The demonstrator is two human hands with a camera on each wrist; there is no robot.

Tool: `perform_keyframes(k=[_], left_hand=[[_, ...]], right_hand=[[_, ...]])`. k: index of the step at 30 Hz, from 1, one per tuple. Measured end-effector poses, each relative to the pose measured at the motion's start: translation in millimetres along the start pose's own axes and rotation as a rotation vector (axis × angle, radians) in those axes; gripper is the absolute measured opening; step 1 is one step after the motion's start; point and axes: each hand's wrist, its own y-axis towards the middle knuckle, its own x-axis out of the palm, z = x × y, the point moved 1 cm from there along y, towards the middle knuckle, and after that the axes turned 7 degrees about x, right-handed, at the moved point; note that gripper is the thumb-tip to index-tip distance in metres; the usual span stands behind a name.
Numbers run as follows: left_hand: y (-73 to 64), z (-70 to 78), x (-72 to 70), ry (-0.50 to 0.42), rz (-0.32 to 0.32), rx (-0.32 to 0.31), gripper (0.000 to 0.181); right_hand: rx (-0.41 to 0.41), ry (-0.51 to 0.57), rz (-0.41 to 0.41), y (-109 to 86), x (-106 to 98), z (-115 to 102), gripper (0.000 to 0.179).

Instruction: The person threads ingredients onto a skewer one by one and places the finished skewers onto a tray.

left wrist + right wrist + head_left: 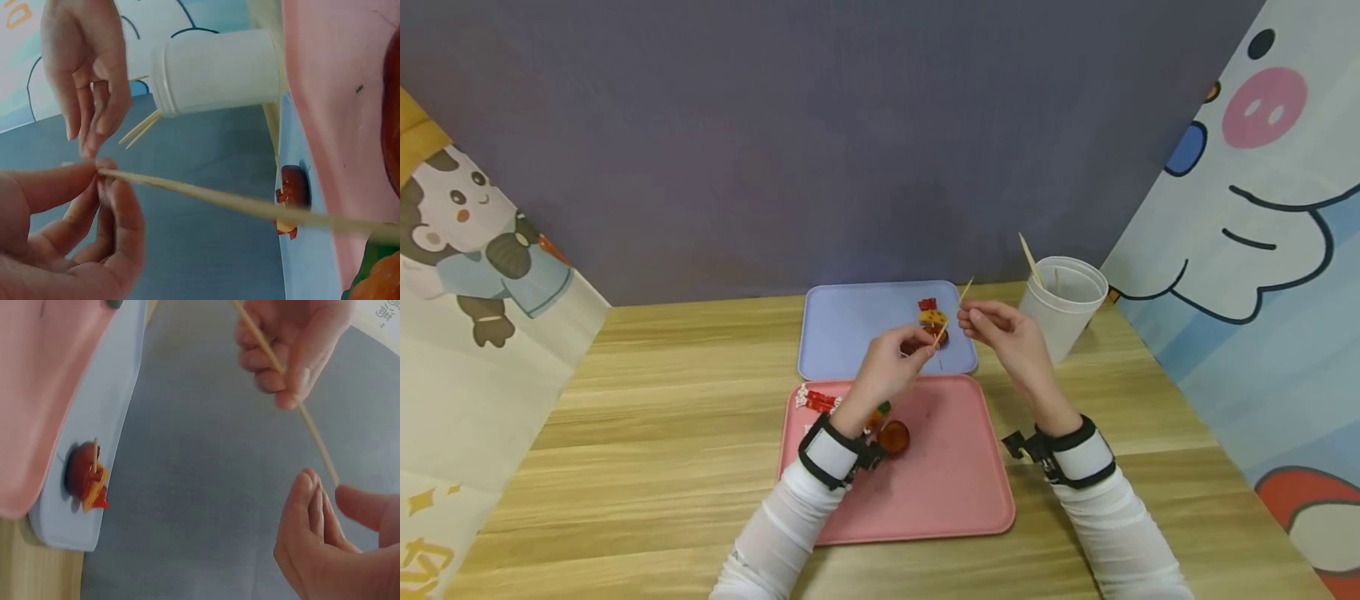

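Observation:
My left hand (pixel 891 358) pinches a thin wooden skewer (pixel 315 434) between thumb and fingertips. The skewer slants up and away toward my right hand (pixel 1003 333), beside the white cup. In the right wrist view, the right thumb (pixel 359 503) is right at the skewer's end, while the other fingers are extended with a gap to the thumb. Beyond the hands, a small skewered food piece lies on the blue tray (pixel 835 325), with a brown round part (pixel 80 470), a yellow part (pixel 932 317) and a red part (pixel 927 303).
A pink tray (pixel 955 500) stands nearer, in front of the blue one. On it are red-and-white pieces (pixel 820 401), a glossy brown round piece (pixel 894 438) and an orange-and-green piece, partly behind the left wrist. At right, the white cup (pixel 1060 321) holds several skewers (pixel 1030 260).

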Motion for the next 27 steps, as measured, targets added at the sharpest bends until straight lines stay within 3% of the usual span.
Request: perform_keyframes(k=[5, 11, 18, 27], left_hand=[[2.3, 2.7, -4.0, -0.15, 0.166, 0.004, 0.012], [2.7, 3.5, -7.0, -0.326, 0.293, 0.006, 0.014], [1.0, 9.4, -11.4, -0.451, 0.373, 0.003, 0.012], [1.6, 5.6, -9.2, -0.574, 0.426, 0.029, 0.014]], right_hand=[[0.036, -0.18, -0.042, -3.8, -4, 4, 0.037], [0.077, -0.265, -0.137, -12.9, -7, 11, 0.035], [0.131, -0.345, -0.192, -25.9, -15, 17, 0.036], [0.187, -0.33, -0.247, -35.2, -21, 24, 0.036]])
